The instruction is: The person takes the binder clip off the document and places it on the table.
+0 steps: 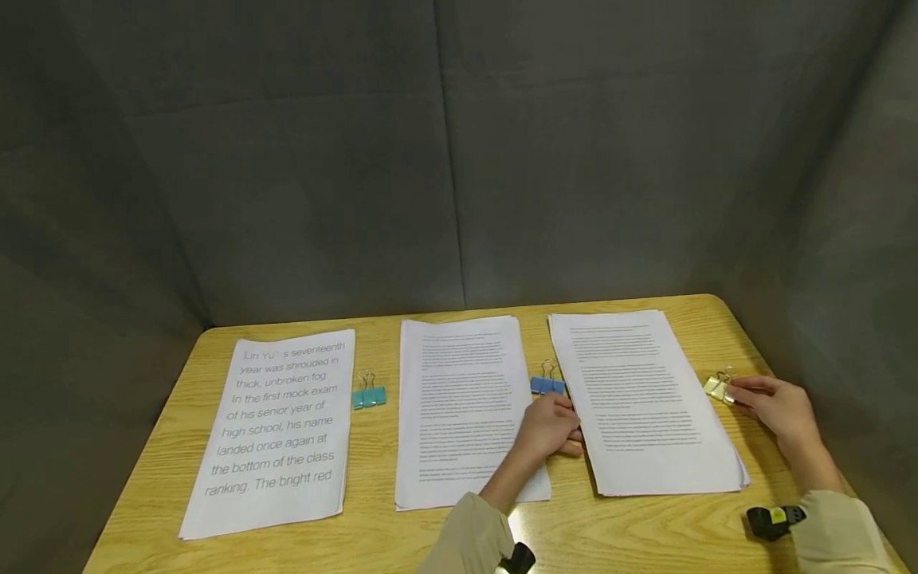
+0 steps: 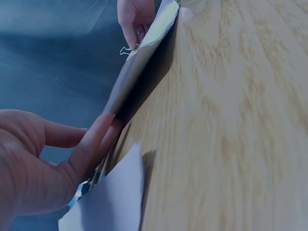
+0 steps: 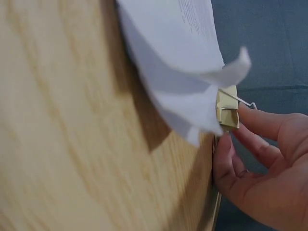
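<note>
My right hand point(image 1: 778, 410) pinches a yellow binder clip point(image 1: 719, 388) beside the right edge of the right paper stack point(image 1: 638, 470). In the right wrist view, thumb and fingers lie around the clip point(image 3: 228, 108), whose wire handle sticks out. My left hand point(image 1: 551, 426) rests at that stack's left edge, its fingers touching the sheets and its thumb apart from them in the left wrist view. Just beyond the left hand lies a blue binder clip point(image 1: 548, 385). The middle paper stack point(image 1: 466, 490) lies partly under the left forearm.
A left paper stack point(image 1: 265, 510) with large print lies at the far left. A teal binder clip point(image 1: 369, 397) sits between it and the middle stack. Dark grey cloth point(image 1: 459, 159) hangs behind and beside the wooden table point(image 1: 373, 550).
</note>
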### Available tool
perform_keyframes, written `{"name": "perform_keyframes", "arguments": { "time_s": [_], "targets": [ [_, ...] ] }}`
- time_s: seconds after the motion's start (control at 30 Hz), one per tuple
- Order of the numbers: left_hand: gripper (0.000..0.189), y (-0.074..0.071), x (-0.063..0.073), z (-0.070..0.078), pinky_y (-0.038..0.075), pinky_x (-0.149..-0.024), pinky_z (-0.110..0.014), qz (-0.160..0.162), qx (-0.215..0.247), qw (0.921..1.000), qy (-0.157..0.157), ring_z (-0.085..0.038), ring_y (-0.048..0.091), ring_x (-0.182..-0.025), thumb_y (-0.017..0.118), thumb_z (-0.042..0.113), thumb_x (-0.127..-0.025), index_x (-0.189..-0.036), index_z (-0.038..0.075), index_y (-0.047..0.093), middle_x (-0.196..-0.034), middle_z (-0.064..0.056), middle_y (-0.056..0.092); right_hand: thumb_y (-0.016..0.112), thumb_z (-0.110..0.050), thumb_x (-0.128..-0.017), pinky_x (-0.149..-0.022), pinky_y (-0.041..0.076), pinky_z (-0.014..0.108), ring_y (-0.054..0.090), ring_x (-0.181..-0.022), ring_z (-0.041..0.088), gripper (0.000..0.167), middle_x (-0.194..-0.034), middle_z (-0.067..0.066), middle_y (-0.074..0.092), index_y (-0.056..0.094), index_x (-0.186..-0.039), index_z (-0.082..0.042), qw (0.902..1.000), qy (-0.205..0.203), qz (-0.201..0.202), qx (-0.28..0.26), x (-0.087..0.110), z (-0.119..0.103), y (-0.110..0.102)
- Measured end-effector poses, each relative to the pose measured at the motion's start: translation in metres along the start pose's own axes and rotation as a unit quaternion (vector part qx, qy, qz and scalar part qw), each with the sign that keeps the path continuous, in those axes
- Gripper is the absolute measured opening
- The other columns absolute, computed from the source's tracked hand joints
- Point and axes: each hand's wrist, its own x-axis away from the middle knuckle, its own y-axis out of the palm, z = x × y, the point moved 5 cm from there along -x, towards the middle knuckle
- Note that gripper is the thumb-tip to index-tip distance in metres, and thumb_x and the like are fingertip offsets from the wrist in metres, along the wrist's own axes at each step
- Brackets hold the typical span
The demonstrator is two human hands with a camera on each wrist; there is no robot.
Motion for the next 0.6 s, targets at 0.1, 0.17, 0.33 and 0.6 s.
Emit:
{"name": "perform_keyframes", "arguments": {
  "time_s": [0.1, 0.17, 0.33, 0.6],
  "targets": [
    [0.02, -0.009, 0.004, 0.004, 0.06, -0.055, -0.033, 0.01, -0.036, 0.9992, 0.014, -0.024, 0.074, -0.072, 0.061, -0.002, -0.096, -0.116, -0.005, 0.062, -0.092, -0.008, 0.068, 0.057, -0.02, -0.107, -0.063, 0.056, 0.019, 0.058, -0.07, -0.007, 0.048, -0.087, -0.014, 0.06, 0.054, -0.13, 0.022, 0.9994, 0.004, 0.02, 0.026, 0.004, -0.007, -0.002],
    [0.018, -0.017, 0.007, 0.008, 0.059, -0.054, -0.03, 0.018, -0.055, 0.9974, 0.043, -0.025, 0.074, -0.072, 0.061, 0.001, -0.098, -0.115, -0.005, 0.063, -0.092, -0.01, 0.07, 0.055, -0.028, -0.107, -0.06, 0.053, 0.018, 0.056, -0.067, -0.006, 0.051, -0.085, -0.01, 0.062, 0.057, -0.129, 0.018, 0.9972, -0.004, 0.049, 0.056, 0.008, -0.016, -0.004],
    [0.017, -0.044, 0.014, 0.029, 0.057, -0.06, -0.025, 0.076, -0.134, 0.9738, 0.167, -0.021, 0.074, -0.076, 0.06, 0.005, -0.1, -0.112, -0.005, 0.068, -0.094, -0.013, 0.074, 0.055, -0.03, -0.107, -0.071, 0.047, 0.028, 0.044, -0.066, -0.013, 0.047, -0.092, 0.02, 0.071, 0.064, -0.122, 0.014, 0.9849, -0.062, 0.117, 0.111, 0.017, -0.044, 0.001],
    [0.034, -0.093, 0.023, 0.054, 0.046, -0.109, -0.045, 0.168, -0.281, 0.9142, 0.238, -0.032, 0.06, -0.129, 0.059, 0.019, -0.106, -0.134, 0.001, 0.062, -0.131, -0.015, 0.067, 0.048, -0.024, -0.108, -0.09, 0.043, 0.059, 0.061, -0.106, 0.049, 0.045, -0.119, 0.04, 0.061, 0.059, -0.124, 0.018, 0.9745, -0.135, 0.118, 0.135, 0.027, -0.077, 0.029]
  ]
}}
